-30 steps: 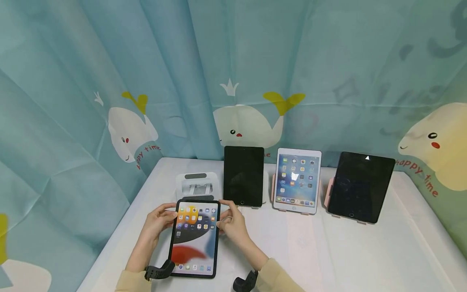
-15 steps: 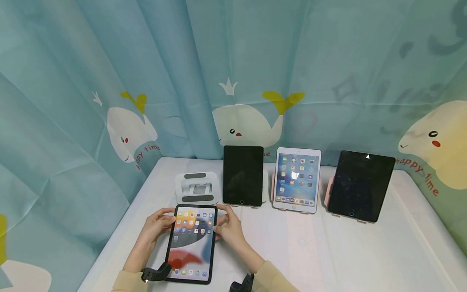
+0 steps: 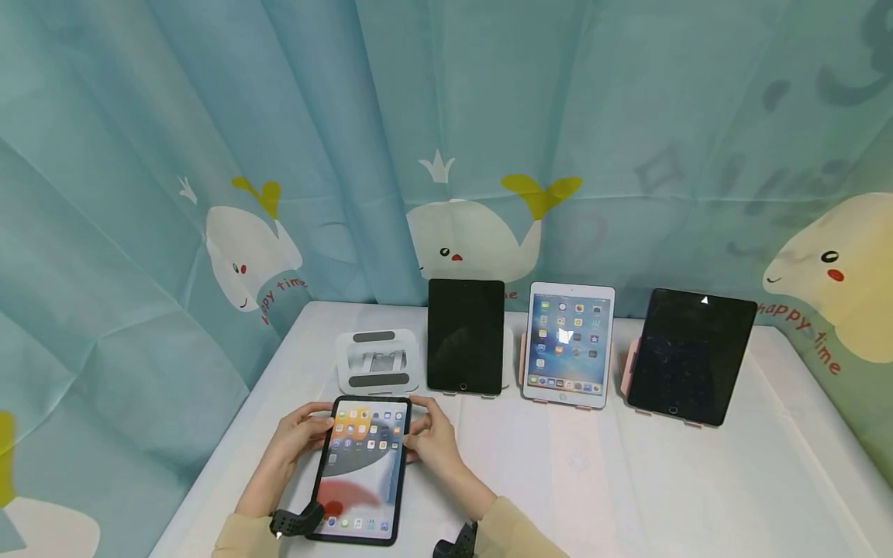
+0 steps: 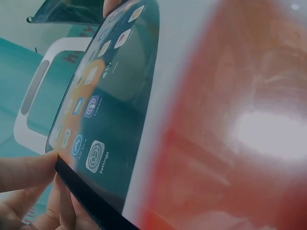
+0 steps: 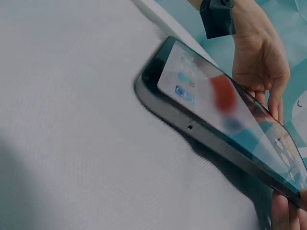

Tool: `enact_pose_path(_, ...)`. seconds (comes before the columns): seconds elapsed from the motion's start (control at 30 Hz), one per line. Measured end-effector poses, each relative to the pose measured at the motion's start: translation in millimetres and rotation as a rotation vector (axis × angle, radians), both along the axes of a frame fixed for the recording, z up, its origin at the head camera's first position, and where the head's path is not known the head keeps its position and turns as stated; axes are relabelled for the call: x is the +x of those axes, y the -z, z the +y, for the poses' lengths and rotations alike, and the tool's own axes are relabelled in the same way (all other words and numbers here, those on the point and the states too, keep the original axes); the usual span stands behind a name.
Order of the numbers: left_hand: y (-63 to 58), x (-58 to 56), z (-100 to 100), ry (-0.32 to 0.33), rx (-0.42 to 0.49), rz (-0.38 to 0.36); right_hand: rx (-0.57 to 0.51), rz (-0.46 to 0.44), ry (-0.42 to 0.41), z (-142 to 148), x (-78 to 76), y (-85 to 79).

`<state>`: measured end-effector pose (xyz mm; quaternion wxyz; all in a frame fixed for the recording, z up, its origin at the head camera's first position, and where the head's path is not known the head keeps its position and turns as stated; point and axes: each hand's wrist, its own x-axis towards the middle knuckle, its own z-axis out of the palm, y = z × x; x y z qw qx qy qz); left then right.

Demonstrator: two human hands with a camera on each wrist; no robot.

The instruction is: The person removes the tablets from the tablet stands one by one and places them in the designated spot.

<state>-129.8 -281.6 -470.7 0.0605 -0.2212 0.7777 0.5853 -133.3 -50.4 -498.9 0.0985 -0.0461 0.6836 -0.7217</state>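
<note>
lit tablet [image 3: 359, 484]: held in front of the white stand [image 3: 382, 380], above or on the table [image 3: 593, 480]; contact at its lower end is unclear.
left hand [image 3: 293, 438]: fingers pinch the upper left edge.
right hand [image 3: 436, 442]: fingers grip the upper right edge.
slip risk: both grips sit high; a loosened one could let the lower end swing.
black tablet [image 3: 465, 337]: propped beside the stand, it could be knocked by a stray corner.

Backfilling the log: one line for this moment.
left hand: holds lit black tablet; right hand: holds same tablet; white stand: bare
</note>
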Motion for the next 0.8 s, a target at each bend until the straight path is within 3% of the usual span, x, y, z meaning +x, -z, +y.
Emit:
enact_pose_path(0.2,5.9,-2.8,-1,-0.002,-0.033,-0.023,0.012,-0.018,-0.004,-2,-1.7,4.7)
enact_pose_path(0.43,6.8,-4.7,0,0.018,-0.089,-0.044,0.103,-0.013,-0.002,-4,-1.3,6.6)
enact_pose_path(0.8,2.7,-3.0,6,0.067,-0.195,-0.064,0.256,0.032,-0.011,-5,1.5,-4.4)
